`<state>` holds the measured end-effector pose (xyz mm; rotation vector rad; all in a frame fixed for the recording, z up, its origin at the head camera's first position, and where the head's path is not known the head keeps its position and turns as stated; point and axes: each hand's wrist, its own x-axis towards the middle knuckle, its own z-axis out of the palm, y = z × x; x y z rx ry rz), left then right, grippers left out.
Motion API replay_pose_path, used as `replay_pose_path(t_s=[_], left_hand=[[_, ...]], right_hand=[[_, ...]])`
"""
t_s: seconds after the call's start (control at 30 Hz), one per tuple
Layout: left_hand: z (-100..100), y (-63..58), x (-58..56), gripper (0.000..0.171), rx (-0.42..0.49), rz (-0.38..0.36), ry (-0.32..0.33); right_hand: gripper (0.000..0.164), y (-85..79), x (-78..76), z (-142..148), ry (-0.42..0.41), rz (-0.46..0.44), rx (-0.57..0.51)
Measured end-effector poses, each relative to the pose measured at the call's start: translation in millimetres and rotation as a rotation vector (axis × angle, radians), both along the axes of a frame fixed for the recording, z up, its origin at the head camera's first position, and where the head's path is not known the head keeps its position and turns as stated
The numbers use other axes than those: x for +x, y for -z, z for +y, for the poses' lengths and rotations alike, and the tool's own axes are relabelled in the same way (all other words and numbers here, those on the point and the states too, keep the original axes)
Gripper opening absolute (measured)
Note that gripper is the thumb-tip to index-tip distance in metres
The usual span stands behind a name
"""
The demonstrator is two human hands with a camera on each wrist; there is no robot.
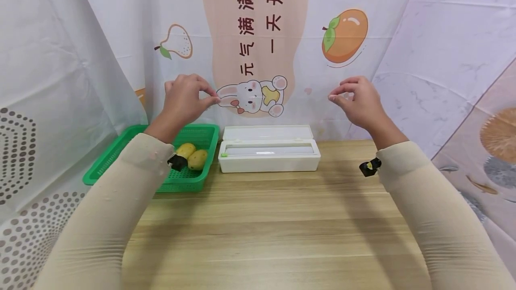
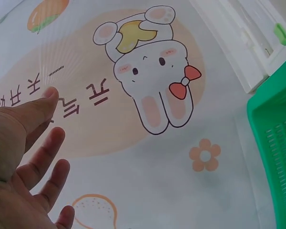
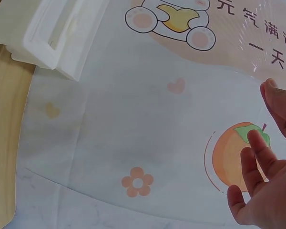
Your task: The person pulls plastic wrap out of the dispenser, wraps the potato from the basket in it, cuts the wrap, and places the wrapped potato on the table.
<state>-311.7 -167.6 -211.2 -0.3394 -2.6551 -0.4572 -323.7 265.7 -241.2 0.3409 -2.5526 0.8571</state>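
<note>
Both hands are raised above the table in front of the printed curtain, thumb and index finger together. My left hand pinches a corner of clear cling film, which shows as shiny creases fanning from the fingertips. At the right, my right hand pinches the film's other side, with similar creases beside its thumb in the right wrist view. The film is almost invisible in the head view. Below and between the hands stands a white cling film dispenser, its lid up and a green slider at its left end.
A green basket with two yellow potatoes stands left of the dispenser, partly behind the left forearm. The wooden table reaches back to the printed curtain.
</note>
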Motion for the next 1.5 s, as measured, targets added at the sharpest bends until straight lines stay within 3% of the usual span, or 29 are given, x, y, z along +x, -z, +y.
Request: replay_pose_path(t_s=[0.8,1.5], left_hand=[[4,-27.1,17.8,0.026,-0.003,0.055,0.027],[-3,-28.3,53.3,0.021,0.025,0.166,0.092]], right_hand=[[0.037,-22.3,19.4,3,-0.002,0.027,-0.081],[0.032,-21.7,46.4,11,-0.035,0.136,-0.137]])
